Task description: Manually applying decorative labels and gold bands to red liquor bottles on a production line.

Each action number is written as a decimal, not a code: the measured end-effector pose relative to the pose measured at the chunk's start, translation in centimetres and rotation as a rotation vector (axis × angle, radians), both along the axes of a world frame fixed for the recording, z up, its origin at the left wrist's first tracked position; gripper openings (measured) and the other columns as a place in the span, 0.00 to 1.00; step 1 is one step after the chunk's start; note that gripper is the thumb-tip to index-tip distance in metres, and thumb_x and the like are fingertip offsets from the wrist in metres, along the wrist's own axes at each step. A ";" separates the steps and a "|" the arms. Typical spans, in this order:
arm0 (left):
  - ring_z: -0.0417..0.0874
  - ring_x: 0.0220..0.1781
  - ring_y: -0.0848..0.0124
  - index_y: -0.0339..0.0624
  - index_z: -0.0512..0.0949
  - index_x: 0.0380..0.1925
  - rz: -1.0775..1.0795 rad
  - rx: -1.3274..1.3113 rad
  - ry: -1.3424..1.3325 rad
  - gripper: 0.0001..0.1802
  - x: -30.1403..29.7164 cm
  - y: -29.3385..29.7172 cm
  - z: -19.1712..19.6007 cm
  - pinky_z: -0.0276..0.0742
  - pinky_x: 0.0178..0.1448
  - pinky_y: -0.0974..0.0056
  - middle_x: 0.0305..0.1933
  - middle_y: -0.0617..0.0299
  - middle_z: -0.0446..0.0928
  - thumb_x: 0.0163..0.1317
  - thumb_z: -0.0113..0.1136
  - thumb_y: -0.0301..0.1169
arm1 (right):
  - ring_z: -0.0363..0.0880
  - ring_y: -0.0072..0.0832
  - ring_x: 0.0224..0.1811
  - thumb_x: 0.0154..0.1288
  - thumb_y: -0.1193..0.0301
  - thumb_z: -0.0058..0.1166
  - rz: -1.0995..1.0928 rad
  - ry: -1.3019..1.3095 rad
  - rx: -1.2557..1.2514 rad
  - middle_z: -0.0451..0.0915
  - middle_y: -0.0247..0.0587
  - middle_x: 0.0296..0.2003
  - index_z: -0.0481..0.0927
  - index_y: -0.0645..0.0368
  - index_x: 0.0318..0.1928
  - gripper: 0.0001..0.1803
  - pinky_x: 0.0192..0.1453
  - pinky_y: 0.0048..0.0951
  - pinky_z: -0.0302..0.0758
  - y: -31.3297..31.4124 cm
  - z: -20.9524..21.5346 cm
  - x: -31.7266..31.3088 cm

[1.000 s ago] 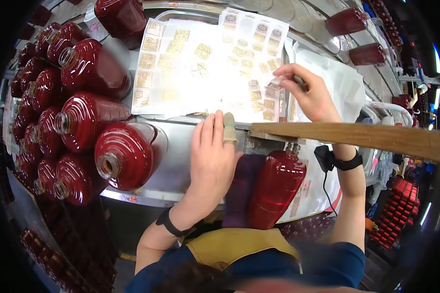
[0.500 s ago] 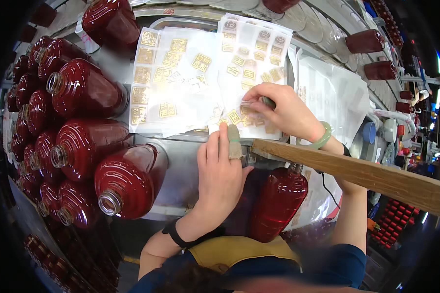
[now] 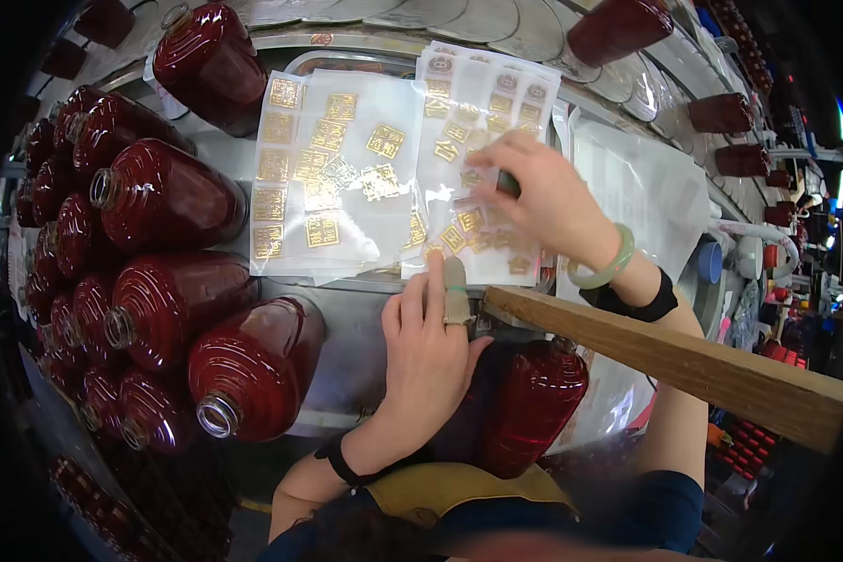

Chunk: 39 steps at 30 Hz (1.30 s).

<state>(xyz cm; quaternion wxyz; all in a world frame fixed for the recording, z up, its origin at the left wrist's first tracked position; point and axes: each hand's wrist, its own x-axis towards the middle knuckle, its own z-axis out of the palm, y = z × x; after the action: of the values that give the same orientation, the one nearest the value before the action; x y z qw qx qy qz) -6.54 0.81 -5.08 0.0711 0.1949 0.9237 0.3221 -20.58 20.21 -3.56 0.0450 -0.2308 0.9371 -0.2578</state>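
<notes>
My left hand (image 3: 426,351) lies palm down with its fingers stretched out, the tips at the near edge of a white sheet (image 3: 485,98) bearing gold square stickers (image 3: 451,237). A beige cloth finger cover (image 3: 456,298) wraps one finger. Over that sheet my right hand (image 3: 545,192) is curled into a pinch, its fingertips blurred; what they hold, if anything, is not clear. Something dark (image 3: 509,184) shows between its fingers. Beside it, another translucent sheet (image 3: 356,98) carries more gold stickers. A dark red glass bottle (image 3: 539,403) leans between my arms, below a wooden bar (image 3: 665,361).
Several dark red open-necked bottles (image 3: 173,197) crowd the left side, and one (image 3: 211,66) stands at the far left. Behind the sheets runs a conveyor of overlapping metal plates (image 3: 525,33), with bottles (image 3: 618,28) on it. Further translucent sheets (image 3: 637,178) lie at the right.
My right hand has shifted slightly right and up off the sheet, its fingers now blurred. My left hand stays at the sheet's edge. A conveyor bottle has moved right. The whole view has shifted slightly.
</notes>
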 end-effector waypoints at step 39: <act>0.66 0.69 0.44 0.25 0.74 0.56 -0.030 0.058 -0.010 0.35 -0.2 -0.3 0.1 0.59 0.68 0.42 0.78 0.35 0.56 0.51 0.76 0.34 | 0.82 0.44 0.44 0.65 0.64 0.63 -0.167 0.307 0.138 0.82 0.39 0.38 0.81 0.53 0.42 0.09 0.45 0.45 0.78 2.7 -1.3 -9.0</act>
<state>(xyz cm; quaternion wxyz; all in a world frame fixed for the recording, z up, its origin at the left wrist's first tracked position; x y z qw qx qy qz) -6.69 0.51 -5.01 0.0747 0.2094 0.9105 0.3486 -29.63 22.86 -4.86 -0.1041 -0.1853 0.9644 -0.1576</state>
